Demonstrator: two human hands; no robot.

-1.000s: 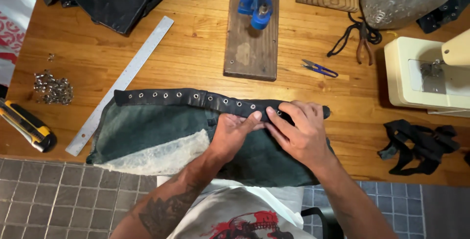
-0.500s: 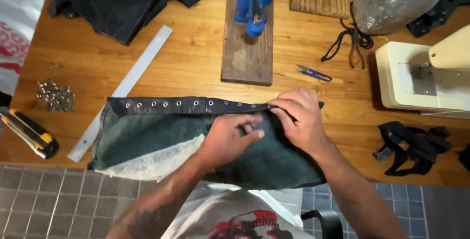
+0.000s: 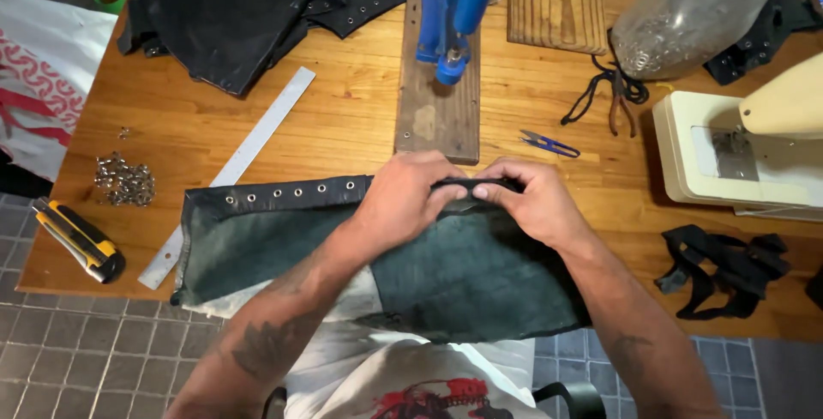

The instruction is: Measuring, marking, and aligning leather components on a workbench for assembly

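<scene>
A dark green leather panel [image 3: 463, 282] lies flat at the near edge of the wooden table [image 3: 343, 119], with a black strip of metal eyelets [image 3: 283, 194] along its far edge. My left hand [image 3: 407, 200] and my right hand [image 3: 527, 200] meet at the right part of that strip. Both pinch the black edge between thumb and fingers and hide it there. The eyelets to the left of my hands are in plain sight.
A blue hand press [image 3: 459, 16] on a wooden board stands just beyond my hands. A metal ruler [image 3: 236, 166], a pile of loose eyelets [image 3: 124, 181] and a yellow utility knife [image 3: 77, 239] lie left. Blue snips [image 3: 549, 143], pliers, a plastic jug, a sewing machine [image 3: 737, 157] and black straps [image 3: 724, 260] lie right.
Both hands have come together on the eyelet strip and now pinch its edge. The left hand moved up from the panel's face to the strip. The view has shifted closer.
</scene>
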